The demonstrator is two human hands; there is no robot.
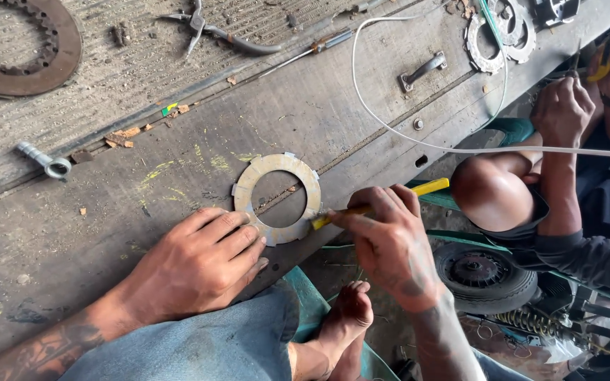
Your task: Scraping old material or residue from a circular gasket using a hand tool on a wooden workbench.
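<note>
A flat, pale ring-shaped disc (pixel 277 198) with small tabs round its rim lies on the worn wooden bench (pixel 93 204). My left hand (pixel 195 264) presses flat on the bench, its fingertips on the disc's near left edge. My right hand (pixel 390 243) grips a yellow-handled tool (pixel 428 188), whose tip touches the disc's near right edge.
A larger rusty toothed ring (pixel 26 46) lies at the far left, pliers (pixel 202 28) at the far middle, and more toothed discs (pixel 499 35) at the far right. A white cable (pixel 418 141) crosses the bench. Another person (pixel 566 169) sits at right, hands on a yellow tool.
</note>
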